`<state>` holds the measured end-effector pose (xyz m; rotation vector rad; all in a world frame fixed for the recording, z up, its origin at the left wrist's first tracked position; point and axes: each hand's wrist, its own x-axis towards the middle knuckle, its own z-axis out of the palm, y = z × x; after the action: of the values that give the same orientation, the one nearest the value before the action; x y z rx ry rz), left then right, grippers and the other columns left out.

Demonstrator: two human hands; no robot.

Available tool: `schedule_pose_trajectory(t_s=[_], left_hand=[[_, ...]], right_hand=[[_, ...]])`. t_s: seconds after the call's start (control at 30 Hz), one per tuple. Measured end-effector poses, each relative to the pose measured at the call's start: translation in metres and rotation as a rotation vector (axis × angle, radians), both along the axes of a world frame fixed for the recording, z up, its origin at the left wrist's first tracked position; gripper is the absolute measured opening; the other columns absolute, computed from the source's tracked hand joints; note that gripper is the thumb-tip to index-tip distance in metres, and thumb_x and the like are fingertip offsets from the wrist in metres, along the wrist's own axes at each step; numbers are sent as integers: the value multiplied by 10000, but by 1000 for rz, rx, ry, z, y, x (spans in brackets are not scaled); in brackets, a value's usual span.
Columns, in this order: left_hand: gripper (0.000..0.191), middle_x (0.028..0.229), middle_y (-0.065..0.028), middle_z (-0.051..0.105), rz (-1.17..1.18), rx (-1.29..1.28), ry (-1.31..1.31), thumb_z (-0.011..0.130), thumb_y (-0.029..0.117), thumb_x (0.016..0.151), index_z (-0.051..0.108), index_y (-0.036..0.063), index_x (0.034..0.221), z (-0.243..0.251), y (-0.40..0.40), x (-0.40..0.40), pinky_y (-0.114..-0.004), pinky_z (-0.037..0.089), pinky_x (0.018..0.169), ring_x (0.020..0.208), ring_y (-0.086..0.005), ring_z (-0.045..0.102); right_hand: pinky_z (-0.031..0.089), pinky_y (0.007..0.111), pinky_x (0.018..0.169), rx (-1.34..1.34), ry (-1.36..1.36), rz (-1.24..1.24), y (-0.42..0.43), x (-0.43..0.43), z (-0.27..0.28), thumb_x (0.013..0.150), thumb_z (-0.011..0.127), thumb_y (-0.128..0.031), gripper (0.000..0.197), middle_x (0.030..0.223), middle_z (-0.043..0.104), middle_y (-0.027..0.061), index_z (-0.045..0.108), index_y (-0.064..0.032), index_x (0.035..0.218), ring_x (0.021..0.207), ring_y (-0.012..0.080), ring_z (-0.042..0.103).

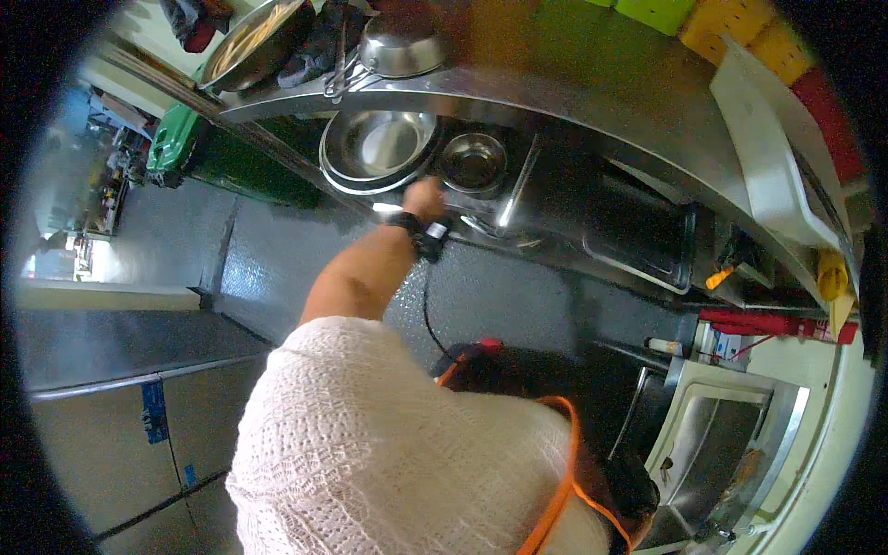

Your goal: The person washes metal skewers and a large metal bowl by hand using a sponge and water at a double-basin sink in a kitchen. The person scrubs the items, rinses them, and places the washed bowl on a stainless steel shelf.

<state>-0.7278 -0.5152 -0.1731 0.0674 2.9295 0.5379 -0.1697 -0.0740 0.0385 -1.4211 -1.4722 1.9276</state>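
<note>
My left hand point(424, 196), with a black band and a small device at the wrist, reaches to the lower shelf of a steel work table. It is blurred, at the near right rim of a wide steel bowl point(378, 146) that sits in a stack. Whether the fingers grip the rim cannot be told. Just right of the hand is a smaller round steel bowl point(474, 163). A shiny metal bar or handle point(519, 182) lies to its right. My right hand is out of view.
Above, the table edge point(513, 104) overhangs the shelf, with an upturned steel pan point(402, 47) and a pan of pale strips point(253, 41) on top. A green bin point(243, 163) stands left. Dark trays point(638, 243) are on the shelf; a sink point(714, 430) is lower right.
</note>
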Motion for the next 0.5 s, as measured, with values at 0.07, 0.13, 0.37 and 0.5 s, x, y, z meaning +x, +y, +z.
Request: schedule_pose_trajectory(t_s=[0.07, 0.13, 0.37, 0.5], left_hand=[[320, 760, -162, 622, 459, 443, -156, 653, 325, 674, 584, 31, 777, -8, -122, -21, -383, 480, 636, 736, -305, 608], [384, 794, -168, 629, 355, 11, -29, 659, 364, 664, 586, 21, 823, -11, -179, -29, -377, 481, 649, 760, -302, 613], [285, 890, -127, 614, 374, 388, -180, 495, 273, 803, 584, 31, 921, -54, -229, -73, -331, 457, 678, 790, -257, 582], [193, 647, -90, 524, 713, 1562, -540, 410, 202, 825, 496, 30, 820, -58, -232, -76, -310, 407, 473, 476, -187, 472]], right_hand=[[298, 382, 994, -78, 43, 44, 4, -20, 1, 844, 454, -154, 445, 1272, 407, 142, 356, -36, 1262, 1139, 265, 416], [295, 384, 996, -105, 57, 41, 2, -33, 7, 847, 447, -168, 443, 1273, 406, 141, 358, -39, 1262, 1143, 265, 413], [284, 393, 1002, -110, 81, 25, -3, -50, 42, 860, 424, -217, 440, 1275, 403, 139, 366, -49, 1263, 1154, 265, 402], [277, 397, 1006, -132, 103, 52, -4, -59, 50, 867, 411, -245, 441, 1277, 402, 138, 371, -54, 1263, 1160, 265, 396]])
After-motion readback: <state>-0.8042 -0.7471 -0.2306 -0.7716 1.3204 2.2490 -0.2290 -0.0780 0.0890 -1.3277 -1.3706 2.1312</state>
